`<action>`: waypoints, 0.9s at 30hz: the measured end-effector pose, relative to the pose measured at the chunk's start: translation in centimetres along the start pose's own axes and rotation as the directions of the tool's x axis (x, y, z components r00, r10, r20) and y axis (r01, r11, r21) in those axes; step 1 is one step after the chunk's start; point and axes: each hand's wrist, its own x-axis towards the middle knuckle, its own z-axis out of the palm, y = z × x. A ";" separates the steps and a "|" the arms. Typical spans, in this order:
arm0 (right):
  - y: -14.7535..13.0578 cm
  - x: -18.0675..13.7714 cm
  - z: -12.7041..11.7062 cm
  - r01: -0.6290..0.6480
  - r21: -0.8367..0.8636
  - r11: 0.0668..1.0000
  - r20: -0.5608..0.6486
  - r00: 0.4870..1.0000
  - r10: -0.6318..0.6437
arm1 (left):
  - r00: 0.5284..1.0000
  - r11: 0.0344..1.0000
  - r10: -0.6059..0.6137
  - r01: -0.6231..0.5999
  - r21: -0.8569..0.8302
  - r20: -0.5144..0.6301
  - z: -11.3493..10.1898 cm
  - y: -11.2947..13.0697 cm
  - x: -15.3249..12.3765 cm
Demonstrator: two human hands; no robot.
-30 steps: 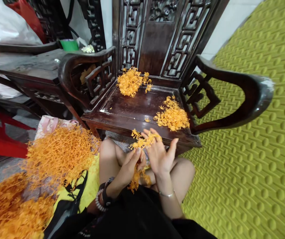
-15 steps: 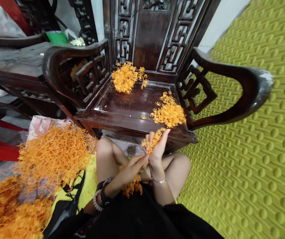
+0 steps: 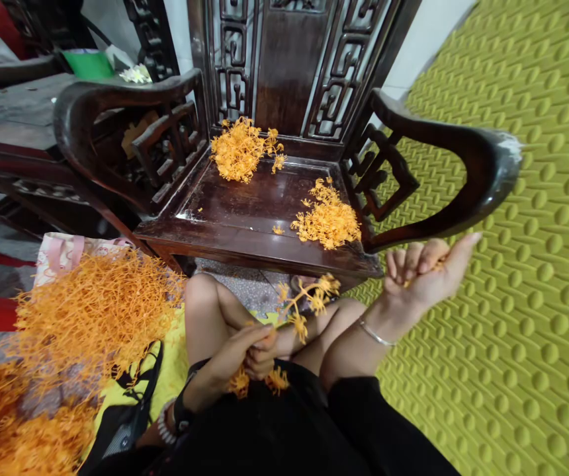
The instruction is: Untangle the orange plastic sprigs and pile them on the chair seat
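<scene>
My left hand [image 3: 251,356] is closed over my lap, pinching a branched orange plastic flower sprig [image 3: 300,303] that points up and right. More orange blossoms poke out beneath that hand. Out to the right, my right hand [image 3: 416,272] has its fingers curled in and its thumb stretched out. Small orange flower pieces [image 3: 438,264] show between its fingers and palm. On the dark wooden chair seat lie two heaps of orange flower pieces: one near the back [image 3: 239,151], one at the front right [image 3: 328,218]. A lone piece [image 3: 278,230] sits by the front heap.
A big tangle of bare orange stems [image 3: 96,311] lies at the left, by a patterned bag [image 3: 56,261]. More orange sprigs [image 3: 31,430] are piled lower left. The chair's curved armrest [image 3: 483,158] rises at the right, over a yellow-green bumpy mat [image 3: 537,330]. A side table [image 3: 11,112] stands at left.
My hands were together over my lap; now my right hand has swung away to the right with flower pieces in its fingers. My left hand keeps the sprig. The view has shifted slightly.
</scene>
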 end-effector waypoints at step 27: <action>8.3 -8.3 7.2 -0.254 -0.291 0.922 0.141 0.942 0.304 | 0.917 0.955 0.289 -0.258 0.144 -0.274 -0.4 0.2 3.9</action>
